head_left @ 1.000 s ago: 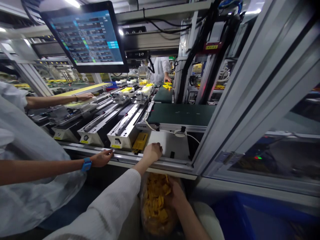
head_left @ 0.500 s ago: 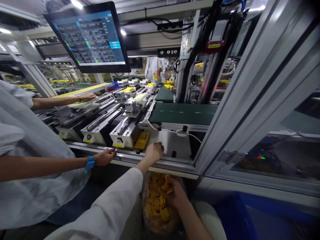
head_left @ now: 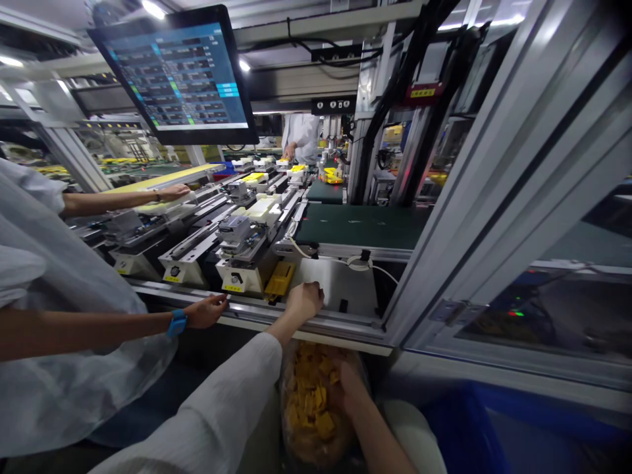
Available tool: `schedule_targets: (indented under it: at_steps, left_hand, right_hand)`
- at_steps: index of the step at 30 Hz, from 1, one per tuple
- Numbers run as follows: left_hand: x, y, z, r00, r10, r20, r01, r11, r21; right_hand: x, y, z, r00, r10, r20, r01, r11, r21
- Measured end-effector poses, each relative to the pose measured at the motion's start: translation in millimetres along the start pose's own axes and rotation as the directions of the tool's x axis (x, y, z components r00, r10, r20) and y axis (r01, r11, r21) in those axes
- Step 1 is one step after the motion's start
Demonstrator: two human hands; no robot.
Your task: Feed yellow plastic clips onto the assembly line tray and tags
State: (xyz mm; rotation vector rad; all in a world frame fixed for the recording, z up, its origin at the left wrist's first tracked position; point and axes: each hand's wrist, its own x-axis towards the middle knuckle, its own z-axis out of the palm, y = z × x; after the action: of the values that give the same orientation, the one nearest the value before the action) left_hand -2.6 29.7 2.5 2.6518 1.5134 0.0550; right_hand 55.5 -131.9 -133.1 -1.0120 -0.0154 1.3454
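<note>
My left hand (head_left: 305, 301) rests on the metal plate at the machine's front edge, its fingers curled; whatever it may hold is hidden. Just left of it lies a yellow part (head_left: 280, 279), not touched by the hand. Below the edge, a clear plastic bag (head_left: 316, 444) holds several small yellow pieces (head_left: 309, 395). My right hand (head_left: 345, 385) reaches into the bag's right side, with its fingers dim and partly hidden among the pieces.
A person at the left has one hand (head_left: 207, 311) at the front rail and another (head_left: 174, 191) over the fixtures. Ahead are a green conveyor belt (head_left: 363, 226) and a slide fixture (head_left: 239, 238). A metal post (head_left: 474, 164) and blue bin (head_left: 464, 421) stand right.
The nearest slide fixture has come toward the front edge. My right hand sits slightly deeper among the yellow pieces. The far person's hand has moved left, down to a fixture.
</note>
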Motion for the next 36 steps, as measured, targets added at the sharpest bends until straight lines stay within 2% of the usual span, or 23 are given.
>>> schedule_targets:
  at_steps: [4,12,18,25,29,33,36]
  left_hand:
    - [0,-1,2.7,1.000,0.006,-0.024,-0.006,1.000,0.002]
    - [0,-2,5.2,1.000,0.002,-0.030,-0.002,1.000,0.004]
    - [0,-2,5.9,0.999,0.012,-0.043,-0.011,1.000,0.008]
    - [0,-3,9.8,0.997,0.038,-0.073,-0.037,0.999,0.012]
    - [0,-4,10.4,0.997,0.036,-0.068,-0.035,0.999,0.018]
    - [0,-3,9.4,0.998,0.034,-0.057,-0.033,0.999,0.019]
    - [0,-2,8.6,0.998,0.033,-0.051,-0.032,0.999,0.017]
  right_hand:
    - [2,5,-3,0.999,-0.019,-0.028,0.018,1.000,-0.023]
    - [-3,5,4,0.994,-0.018,0.109,0.021,1.000,-0.019]
    - [-13,-3,10,0.977,0.041,0.211,-0.037,0.999,-0.024]
    - [-16,-4,10,0.993,0.071,0.094,-0.065,0.995,-0.071]
    - [-21,-7,13,0.997,0.000,0.078,0.009,0.993,-0.120]
    - [-24,-10,15,0.996,0.055,0.066,-0.046,0.991,-0.123]
    - [-21,-10,13,0.998,0.036,0.050,-0.031,0.995,-0.100]
